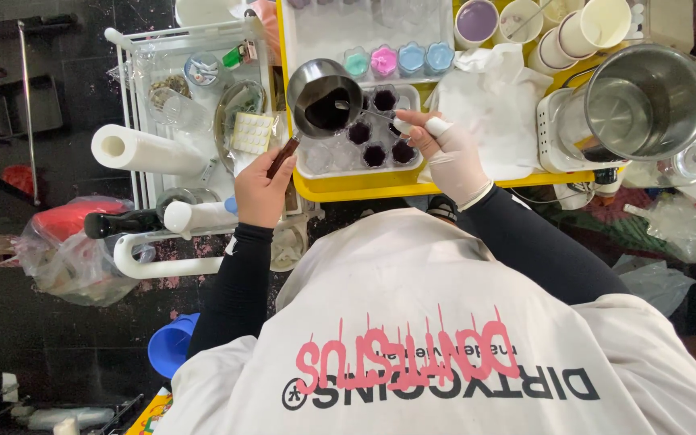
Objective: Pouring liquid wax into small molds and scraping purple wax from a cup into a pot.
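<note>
A large steel pot (646, 101) sits at the right on a white perforated basket (553, 137), with white cups (582, 28) and a purple-filled cup (477, 20) behind it on the yellow tray (364, 189). A crumpled white cloth (493, 97) lies left of the pot, four pastel flower-shaped moulds (398, 60) farther left. At far left, a paper towel roll (142, 151) rests on a white cart (134, 72), a blue bucket (171, 345) below.
</note>
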